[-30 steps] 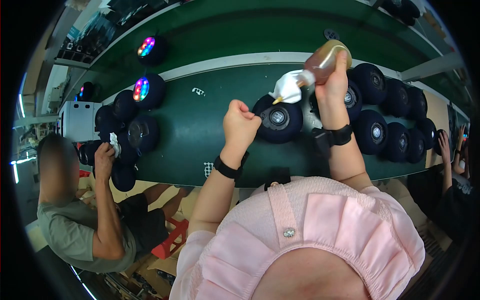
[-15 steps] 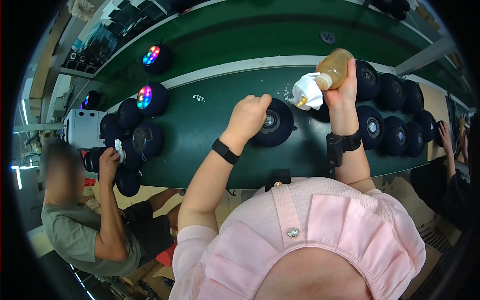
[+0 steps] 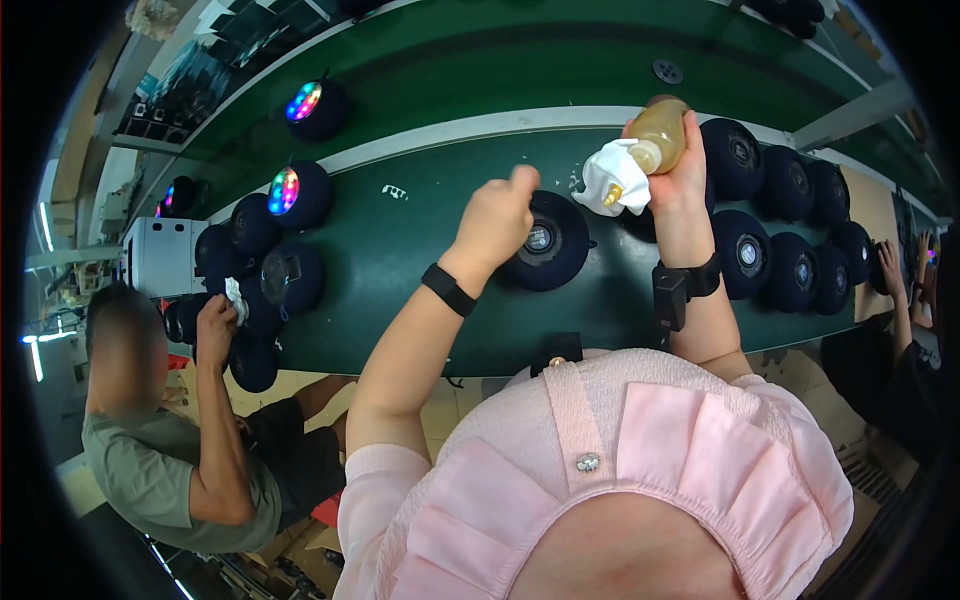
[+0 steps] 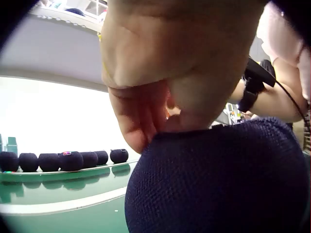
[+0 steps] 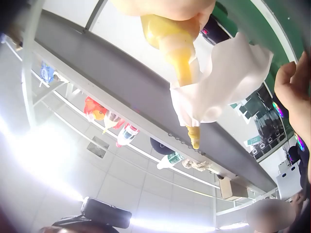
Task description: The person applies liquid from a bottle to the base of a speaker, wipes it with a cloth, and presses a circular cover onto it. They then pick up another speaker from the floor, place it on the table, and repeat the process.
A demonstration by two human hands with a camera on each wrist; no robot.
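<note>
A dark round fabric-covered unit [image 3: 562, 243] lies on the green table, its round plate facing up. My left hand [image 3: 495, 222] is at its left edge; in the left wrist view the fingers of that hand [image 4: 170, 68] are curled against the top of the dark fabric [image 4: 218, 179], pinching its edge, fingertips partly hidden. Right of the unit, my right hand [image 3: 682, 180] grips a bottle [image 3: 660, 135] of amber liquid, white cloth [image 3: 607, 175] around its nozzle. The yellow tip pokes out below the cloth in the right wrist view, touching nothing.
Several similar dark units [image 3: 743, 255] stand at the right, with more at the left [image 3: 290, 275]. Two units glow with coloured lights, one on the table [image 3: 300, 195], one on the shelf [image 3: 318, 110]. A seated person [image 3: 165, 440] works at the left beside a white box [image 3: 165, 245].
The bottle and cloth have moved right, away from above the unit, and the bottle has turned. My left hand's thumb side has risen, and the unit sits slightly further left in view.
</note>
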